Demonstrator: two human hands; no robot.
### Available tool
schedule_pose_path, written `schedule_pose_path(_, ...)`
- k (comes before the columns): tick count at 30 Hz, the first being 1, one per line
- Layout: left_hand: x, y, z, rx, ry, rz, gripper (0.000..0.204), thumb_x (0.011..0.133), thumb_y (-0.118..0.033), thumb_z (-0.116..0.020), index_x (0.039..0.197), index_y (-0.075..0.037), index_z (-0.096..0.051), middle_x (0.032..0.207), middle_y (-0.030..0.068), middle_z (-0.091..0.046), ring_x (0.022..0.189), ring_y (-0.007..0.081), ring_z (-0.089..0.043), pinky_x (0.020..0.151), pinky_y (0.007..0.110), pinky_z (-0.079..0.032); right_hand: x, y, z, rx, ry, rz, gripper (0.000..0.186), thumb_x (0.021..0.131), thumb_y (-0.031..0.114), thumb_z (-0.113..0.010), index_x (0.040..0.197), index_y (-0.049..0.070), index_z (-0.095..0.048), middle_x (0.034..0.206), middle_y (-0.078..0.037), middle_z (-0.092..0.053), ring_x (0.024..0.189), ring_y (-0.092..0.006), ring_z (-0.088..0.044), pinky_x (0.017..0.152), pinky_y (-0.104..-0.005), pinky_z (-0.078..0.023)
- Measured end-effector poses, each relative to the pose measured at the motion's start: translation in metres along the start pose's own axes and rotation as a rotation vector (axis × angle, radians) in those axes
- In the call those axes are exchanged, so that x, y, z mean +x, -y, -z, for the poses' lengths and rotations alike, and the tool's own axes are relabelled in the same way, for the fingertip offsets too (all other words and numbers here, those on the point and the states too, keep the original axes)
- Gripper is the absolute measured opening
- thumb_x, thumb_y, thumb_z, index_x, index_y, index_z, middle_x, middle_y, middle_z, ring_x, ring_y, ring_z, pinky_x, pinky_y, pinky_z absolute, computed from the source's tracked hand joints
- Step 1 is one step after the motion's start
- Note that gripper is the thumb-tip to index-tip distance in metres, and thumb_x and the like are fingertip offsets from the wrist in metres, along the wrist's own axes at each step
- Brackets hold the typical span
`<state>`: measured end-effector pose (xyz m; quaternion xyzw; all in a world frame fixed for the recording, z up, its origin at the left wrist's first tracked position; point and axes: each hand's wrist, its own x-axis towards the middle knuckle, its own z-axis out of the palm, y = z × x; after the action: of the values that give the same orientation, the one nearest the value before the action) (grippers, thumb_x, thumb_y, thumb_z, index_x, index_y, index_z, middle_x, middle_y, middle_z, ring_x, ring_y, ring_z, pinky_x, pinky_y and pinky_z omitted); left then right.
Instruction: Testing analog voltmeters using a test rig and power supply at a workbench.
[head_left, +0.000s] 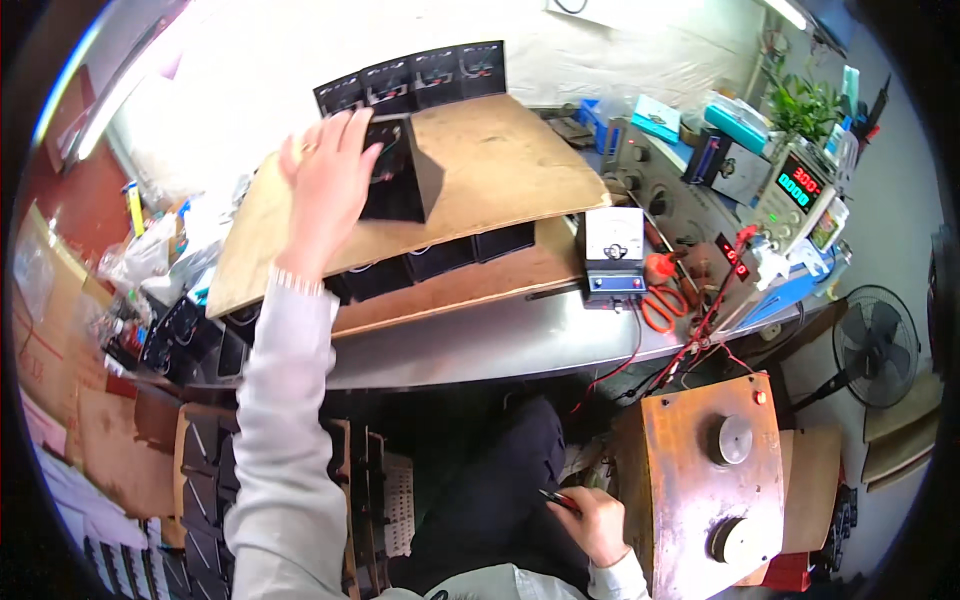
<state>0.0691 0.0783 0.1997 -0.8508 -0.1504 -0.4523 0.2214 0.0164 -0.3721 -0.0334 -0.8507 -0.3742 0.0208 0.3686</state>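
My left hand (335, 175) reaches out over a wooden board (500, 150). It holds the left side of an open black box (400, 190), with the thumb toward the inside and the fingers along the outer side. Some thin wires show inside the box. Low above my lap, my right hand (597, 525) is closed around a slim black-and-red tool (563, 499). The tool's tip points up and left, and its exact kind is too small to make out.
Several black panels (436, 78) stand at the board's back edge; more black boxes (440, 260) sit underneath. To the right are a white-faced meter (614, 245), orange-handled scissors (664, 309), red wires and a power supply (795, 190). A copper-coloured box with knobs (690, 490) stands near my right hand.
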Motion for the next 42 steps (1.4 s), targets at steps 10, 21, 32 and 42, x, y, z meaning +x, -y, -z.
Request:
schedule_pose_path(10, -0.068, -0.08, 0.057, -0.199, -0.117, -0.308, 0.038, 0.077, -0.018, -0.081, 0.114, -0.012, -0.076, 0.107, -0.0003, -0.062, 0.107, 0.0208, -0.051, 0.095, 0.039, -0.039, 0.0, -0.035, 0.025, -0.154, -0.044, -0.148, 0.021, 0.078, 0.022, -0.082, 0.087, 0.008, -0.07, 0.073, -0.01, -0.069, 0.067, -0.0296, -0.067, 0.061, -0.0394, -0.053)
schedule_pose_path(21, -0.068, -0.051, 0.027, -1.22, 0.278, 0.549, 0.114, 0.07, -0.014, -0.09, 0.159, -0.006, -0.018, 0.146, 0.0238, -0.047, 0.13, 0.0317, -0.053, 0.108, 0.041, -0.045, 0.05, 0.029, -0.002, 0.133, -0.137, -0.036, 0.019, 0.075, 0.012, -0.084, 0.088, 0.005, -0.072, 0.077, -0.009, -0.069, 0.068, -0.0273, -0.066, 0.063, -0.0358, -0.052)
schedule_pose_path(32, -0.185, -0.125, 0.006, -1.4, 0.459, 0.493, 0.098, 0.067, -0.018, -0.091, 0.15, -0.006, -0.039, 0.141, 0.0194, -0.053, 0.13, 0.0365, -0.052, 0.11, 0.043, -0.041, 0.088, 0.068, -0.016, 0.379, -0.242, 0.099, 0.022, 0.076, -0.003, -0.083, 0.082, -0.002, -0.062, 0.072, -0.008, -0.058, 0.057, -0.0173, -0.053, 0.054, -0.0274, -0.042)
schedule_pose_path(42, -0.185, -0.13, 0.01, -1.372, 0.528, 0.508, 0.107, 0.066, -0.02, -0.092, 0.154, -0.009, -0.032, 0.142, 0.0227, -0.052, 0.131, 0.0399, -0.051, 0.111, 0.047, -0.039, 0.114, 0.074, -0.033, 0.273, -0.283, 0.062, 0.024, 0.074, 0.0, -0.086, 0.082, 0.001, -0.064, 0.073, -0.006, -0.06, 0.06, -0.0141, -0.058, 0.054, -0.0255, -0.044)
